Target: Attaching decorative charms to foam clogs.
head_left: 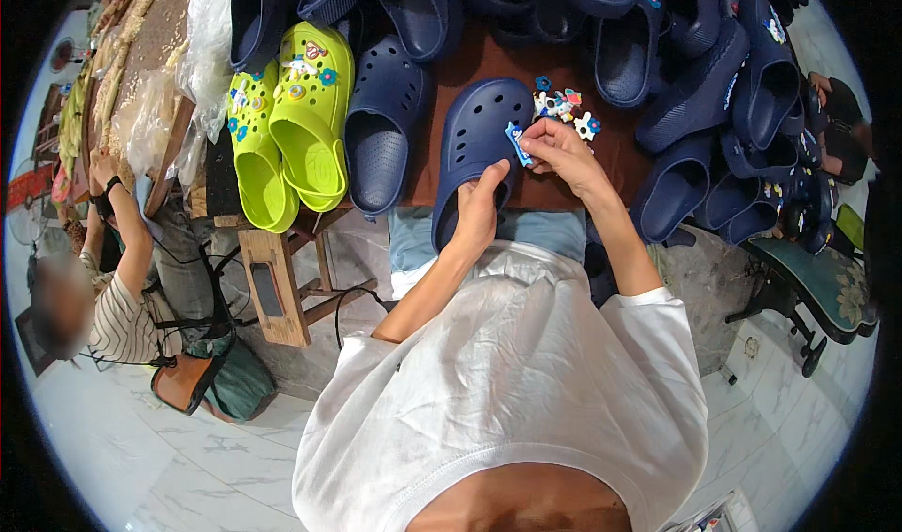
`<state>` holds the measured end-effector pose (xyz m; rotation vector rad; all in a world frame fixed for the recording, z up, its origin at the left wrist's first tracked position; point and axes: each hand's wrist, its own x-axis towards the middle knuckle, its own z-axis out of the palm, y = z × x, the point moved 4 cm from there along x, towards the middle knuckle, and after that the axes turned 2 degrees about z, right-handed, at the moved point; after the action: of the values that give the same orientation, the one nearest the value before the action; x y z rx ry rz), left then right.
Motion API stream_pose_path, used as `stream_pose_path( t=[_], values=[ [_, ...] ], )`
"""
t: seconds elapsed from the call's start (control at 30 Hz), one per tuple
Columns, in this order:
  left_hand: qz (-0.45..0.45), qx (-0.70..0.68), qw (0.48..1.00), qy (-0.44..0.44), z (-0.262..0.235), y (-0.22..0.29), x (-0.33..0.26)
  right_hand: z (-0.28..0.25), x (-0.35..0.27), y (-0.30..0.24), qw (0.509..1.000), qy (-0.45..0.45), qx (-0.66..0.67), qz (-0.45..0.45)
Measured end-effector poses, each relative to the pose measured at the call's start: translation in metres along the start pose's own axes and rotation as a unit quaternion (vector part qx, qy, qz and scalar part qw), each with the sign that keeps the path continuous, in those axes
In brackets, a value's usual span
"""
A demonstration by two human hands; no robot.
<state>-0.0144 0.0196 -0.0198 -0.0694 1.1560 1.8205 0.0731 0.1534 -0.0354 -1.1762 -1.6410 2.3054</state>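
Your left hand grips the navy clog by its opening, at your twelve o'clock; your right hand pinches a blue charm at the clog's three o'clock edge. On the brown worktop, loose charms lie at its two o'clock, lime clogs at nine.

Wrinkled white short-sleeved T-shirt; pale-blue bottoms
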Motion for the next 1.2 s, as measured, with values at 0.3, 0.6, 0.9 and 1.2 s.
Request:
stream_pose_path(
  t=[0.3,0.6,0.9,1.2],
  values=[
    [-0.026,0.006,1.000,-0.006,-0.009,-0.011,0.001,0.004,-0.003,0.019,0.970,-0.009,0.196,0.141],
    [-0.031,0.036,0.999,0.012,-0.010,-0.016,-0.001,0.008,-0.004,0.016,0.968,-0.006,0.198,0.153],
    [-0.017,0.004,1.000,-0.006,-0.009,-0.010,0.003,0.027,-0.005,0.018,0.984,0.118,0.130,0.015],
    [-0.043,-0.038,0.998,-0.021,-0.015,-0.009,0.009,0.015,-0.017,0.020,0.982,0.135,0.041,-0.129]
  ],
)
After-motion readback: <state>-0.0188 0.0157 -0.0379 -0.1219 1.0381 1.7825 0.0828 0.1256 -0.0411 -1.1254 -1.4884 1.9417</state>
